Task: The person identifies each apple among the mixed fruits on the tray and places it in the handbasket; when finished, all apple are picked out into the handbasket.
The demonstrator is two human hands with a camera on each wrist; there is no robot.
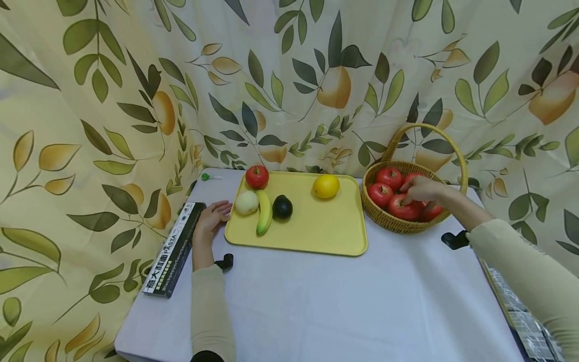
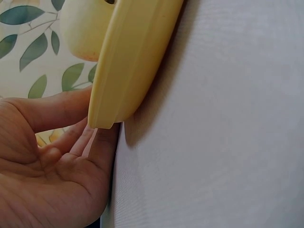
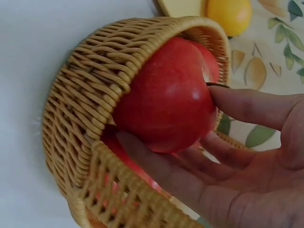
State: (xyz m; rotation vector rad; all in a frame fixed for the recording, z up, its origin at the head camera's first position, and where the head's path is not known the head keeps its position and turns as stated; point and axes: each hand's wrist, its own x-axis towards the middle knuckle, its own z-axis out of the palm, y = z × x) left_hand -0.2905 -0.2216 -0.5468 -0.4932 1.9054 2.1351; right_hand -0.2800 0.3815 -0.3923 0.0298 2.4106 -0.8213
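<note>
My right hand (image 1: 422, 191) reaches into a wicker basket (image 1: 398, 225) of red apples on the right. In the right wrist view, its thumb lies by the stem of one apple (image 3: 166, 99) and the other fingers curl along its side, at the basket's mouth. My left hand (image 1: 211, 219) rests on the table at the left edge of a yellow tray (image 1: 312, 236). In the left wrist view, thumb and fingers are stretched out, with the thumb touching the tray rim (image 2: 107, 90).
On the tray lie a red apple (image 1: 257, 177), a pale round fruit (image 1: 246, 202), a banana (image 1: 264, 213), a dark avocado (image 1: 282, 207) and a lemon (image 1: 326, 186). A black pasta box (image 1: 174, 251) lies left of my left forearm. The basket's handle (image 1: 457, 146) arches over the apples.
</note>
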